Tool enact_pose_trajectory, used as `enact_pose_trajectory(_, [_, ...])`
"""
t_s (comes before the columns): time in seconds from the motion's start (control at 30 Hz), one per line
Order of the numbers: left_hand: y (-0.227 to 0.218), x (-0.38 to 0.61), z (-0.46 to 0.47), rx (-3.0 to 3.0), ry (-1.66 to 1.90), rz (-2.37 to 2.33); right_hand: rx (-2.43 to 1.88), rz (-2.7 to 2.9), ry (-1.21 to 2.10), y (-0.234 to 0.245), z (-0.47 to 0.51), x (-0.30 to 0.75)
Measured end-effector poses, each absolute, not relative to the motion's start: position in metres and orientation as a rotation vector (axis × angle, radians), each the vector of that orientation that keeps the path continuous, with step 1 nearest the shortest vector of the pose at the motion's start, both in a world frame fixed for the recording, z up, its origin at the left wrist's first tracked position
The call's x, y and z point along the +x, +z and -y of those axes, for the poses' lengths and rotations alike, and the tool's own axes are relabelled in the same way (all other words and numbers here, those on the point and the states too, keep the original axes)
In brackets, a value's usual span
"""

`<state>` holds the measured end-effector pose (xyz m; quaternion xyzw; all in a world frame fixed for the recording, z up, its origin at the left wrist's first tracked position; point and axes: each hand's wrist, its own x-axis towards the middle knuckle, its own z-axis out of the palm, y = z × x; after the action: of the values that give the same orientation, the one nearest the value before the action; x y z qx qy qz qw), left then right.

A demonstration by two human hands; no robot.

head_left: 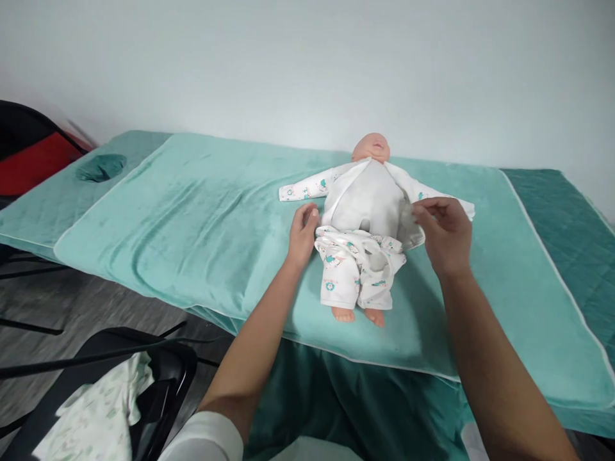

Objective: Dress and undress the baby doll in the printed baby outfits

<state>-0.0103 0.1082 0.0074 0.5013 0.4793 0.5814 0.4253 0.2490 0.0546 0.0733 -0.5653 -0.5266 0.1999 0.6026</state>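
Note:
A baby doll (373, 147) lies on its back, head toward the wall, in a white printed baby shirt (368, 192) and matching pants (339, 285). The shirt's front is unfastened on the right, and its plain inner side shows there. Between thumb and fingers, my right hand (444, 230) pinches the loose edge of the shirt. Beside the doll's waist on the left is my left hand (302, 234), its fingers loosely bent and apart, with nothing visible in them. The pants' waist is bunched up, and both doll feet stick out below.
A green velvety cover (216, 211) with white edging lies over the massage bed, which has a face hole (102, 168) at the left. A black chair (168, 358) at lower left bears a leaf-print cloth (100, 410). A white wall (307, 70) stands behind.

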Motion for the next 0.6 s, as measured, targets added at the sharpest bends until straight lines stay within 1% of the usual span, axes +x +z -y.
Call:
enact_pose_trajectory(0.07, [0.009,-0.004,-0.136,1.227,1.362,-1.129,-1.416,1.121,0.289,0.060,-0.075,0.265])
enact_pose_trajectory(0.13, [0.012,0.002,-0.160,1.230,1.292,-1.114,-1.541,1.056,0.227,0.045,-0.094,0.277])
enact_pose_trajectory(0.23, [0.016,0.008,-0.181,1.288,1.257,-1.128,-1.665,1.053,0.327,0.025,-0.110,0.285])
enact_pose_trajectory(0.37, [0.018,0.008,-0.186,1.292,1.209,-1.098,-1.637,1.250,0.530,0.015,-0.110,0.284])
enact_pose_trajectory(0.47, [0.016,0.005,-0.184,1.158,1.354,-1.094,-1.627,1.270,0.591,0.019,-0.105,0.284])
enact_pose_trajectory(0.6, [0.013,-0.006,-0.180,0.877,1.669,-1.105,-1.546,1.094,0.864,0.027,-0.097,0.284])
